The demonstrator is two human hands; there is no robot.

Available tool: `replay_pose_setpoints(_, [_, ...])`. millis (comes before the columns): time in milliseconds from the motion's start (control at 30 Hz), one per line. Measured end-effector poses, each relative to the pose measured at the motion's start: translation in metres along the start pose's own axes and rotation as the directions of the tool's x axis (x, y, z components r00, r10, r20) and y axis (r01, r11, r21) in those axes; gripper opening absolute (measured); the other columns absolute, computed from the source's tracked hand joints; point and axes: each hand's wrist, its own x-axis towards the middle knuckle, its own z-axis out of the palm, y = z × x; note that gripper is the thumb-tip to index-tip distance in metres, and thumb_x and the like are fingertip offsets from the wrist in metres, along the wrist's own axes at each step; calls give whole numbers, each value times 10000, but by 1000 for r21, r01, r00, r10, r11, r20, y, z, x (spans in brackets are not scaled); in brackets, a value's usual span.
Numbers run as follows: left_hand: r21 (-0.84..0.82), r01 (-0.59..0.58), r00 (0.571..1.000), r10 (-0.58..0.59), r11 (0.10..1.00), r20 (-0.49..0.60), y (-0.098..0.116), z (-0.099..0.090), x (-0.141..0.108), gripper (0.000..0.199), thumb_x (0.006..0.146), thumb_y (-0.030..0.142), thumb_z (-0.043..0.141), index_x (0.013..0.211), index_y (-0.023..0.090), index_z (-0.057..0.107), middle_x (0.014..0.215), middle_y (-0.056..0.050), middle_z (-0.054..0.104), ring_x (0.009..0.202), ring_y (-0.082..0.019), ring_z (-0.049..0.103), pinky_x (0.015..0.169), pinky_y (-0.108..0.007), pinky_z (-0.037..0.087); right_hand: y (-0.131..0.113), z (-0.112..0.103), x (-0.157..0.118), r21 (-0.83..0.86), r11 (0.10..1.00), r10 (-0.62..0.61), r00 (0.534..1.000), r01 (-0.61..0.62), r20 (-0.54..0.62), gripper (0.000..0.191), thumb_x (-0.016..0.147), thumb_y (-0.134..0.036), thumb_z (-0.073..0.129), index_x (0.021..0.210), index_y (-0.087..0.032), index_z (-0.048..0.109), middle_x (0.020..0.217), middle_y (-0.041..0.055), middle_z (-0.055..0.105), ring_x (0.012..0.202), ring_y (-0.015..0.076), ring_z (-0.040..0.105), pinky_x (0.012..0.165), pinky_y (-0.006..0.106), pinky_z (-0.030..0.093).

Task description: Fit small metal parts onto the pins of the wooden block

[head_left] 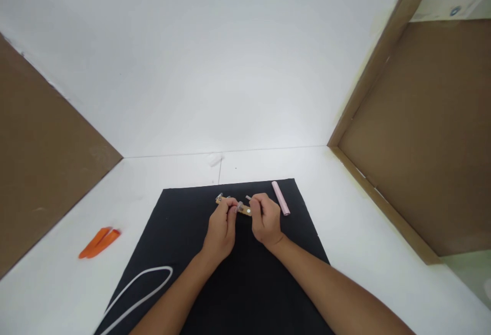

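My left hand (221, 227) is closed, thumb and fingers pinching a narrow tan strip (244, 210) that looks like a small circuit board. Bits of metal (220, 197) stick out at the strip's left end, and a grey knob-like part (240, 205) sits by my left fingertips. A round white spot shows near the strip's right end. My right hand (266, 220) is curled beside that end, fingers closed on a thin grey piece (248, 198) whose tip pokes out at the left. Its kind is hidden by the fingers; whether this hand also touches the strip I cannot tell.
Just right of my right hand lies a pink tube (281, 198) on the black mat (184, 217). A white cable (153, 269) loops at the lower left. Two orange pieces (99, 243) rest on the white table. Brown panels (418, 135) and a white wall surround the space.
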Motion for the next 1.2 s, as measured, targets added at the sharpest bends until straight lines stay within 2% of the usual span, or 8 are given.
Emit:
replay_pose_setpoints(133, [-27, -8, 1000, 8, 1000, 13, 0, 0, 0, 185, 963, 263, 373, 952, 191, 543, 875, -33, 604, 776, -166, 563, 750, -283, 441, 0, -1, 1, 10, 998, -63, 996, 62, 63, 213, 928, -254, 443, 785, -194, 588, 667, 27, 612, 591, 158, 546, 608, 283, 399])
replay_pose_setpoints(233, [-18, -5, 1000, 5, 1000, 2, 0, 0, 0, 175, 961, 252, 380, 953, 193, 545, 867, -27, 602, 768, -163, 559, 745, -280, 436, 0, -1, 1, -8, 1000, 9, 1000, -9, 2, 231, 939, -247, 422, 779, -192, 579, 655, 29, 600, 585, 158, 542, 595, 280, 394])
replay_pose_setpoints(467, [-13, -5, 1000, 5, 1000, 4, -1, 0, 1, 174, 959, 243, 378, 941, 192, 544, 863, -23, 596, 768, -162, 552, 737, -274, 428, 0, -1, 0, -19, 1000, 7, 1000, -7, 10, 233, 944, -251, 421, 789, -188, 583, 660, 33, 609, 594, 160, 541, 604, 284, 393])
replay_pose_setpoints(567, [-25, -14, 1000, 15, 1000, 16, 0, 0, 1, 182, 967, 246, 365, 931, 191, 534, 860, -22, 584, 770, -158, 543, 742, -276, 425, 1, -1, 1, -1, 998, -66, 996, 66, 56, 227, 935, -265, 443, 781, -188, 590, 651, 29, 608, 583, 155, 532, 608, 288, 389])
replay_pose_setpoints(700, [-12, -14, 1000, 14, 1000, 10, 1, 0, 0, 175, 969, 243, 366, 933, 195, 531, 848, -15, 575, 758, -155, 533, 736, -274, 416, 2, 0, 1, -8, 999, 34, 999, -34, -19, 231, 942, -249, 425, 786, -184, 583, 649, 28, 595, 581, 154, 526, 587, 282, 385])
replay_pose_setpoints(800, [-20, -14, 1000, 14, 1000, 14, 1, 0, 0, 178, 969, 245, 364, 921, 196, 528, 845, -14, 575, 752, -154, 535, 730, -270, 418, 2, 0, 1, -1, 1000, -30, 998, 30, 57, 218, 931, -252, 450, 774, -189, 588, 653, 26, 602, 588, 155, 527, 607, 290, 388])
replay_pose_setpoints(933, [-9, -17, 1000, 17, 1000, 6, 0, 0, 0, 172, 965, 240, 370, 941, 194, 534, 856, -19, 584, 758, -156, 541, 733, -271, 420, 1, -1, 1, -11, 1000, 26, 1000, -26, 1, 225, 934, -241, 437, 777, -183, 588, 652, 30, 592, 598, 160, 528, 605, 291, 386])
replay_pose_setpoints(1200, [-8, -31, 999, 31, 999, 11, -1, 0, 1, 174, 963, 229, 369, 926, 195, 535, 851, -20, 587, 763, -158, 542, 740, -271, 422, 0, -2, 1, 15, 1000, -19, 999, 18, 47, 228, 928, -246, 448, 755, -186, 583, 651, 22, 595, 593, 155, 519, 608, 288, 383])
